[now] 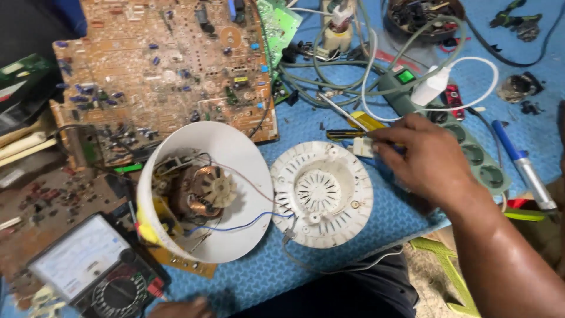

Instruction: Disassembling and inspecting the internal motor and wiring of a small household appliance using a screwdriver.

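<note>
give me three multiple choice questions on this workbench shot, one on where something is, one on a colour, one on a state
1. Where does the round white base plate lie?
A. right of the open white housing
B. on top of the circuit board
C. inside the dark bowl

2. What colour is the mat on the bench?
A. red
B. blue
C. black

3. What state is the white housing in?
A. closed and sealed
B. wrapped in plastic
C. tipped on its side, open, motor showing

Answers:
1. A, the plate sits flat just right of the housing, wires running between them.
2. B, textured blue shows all round the plate.
3. C, its open mouth faces the camera and the copper-wound motor is visible inside.

The right hand is at the yellow-and-black screwdriver; the left hand barely shows at the bottom edge.
</note>
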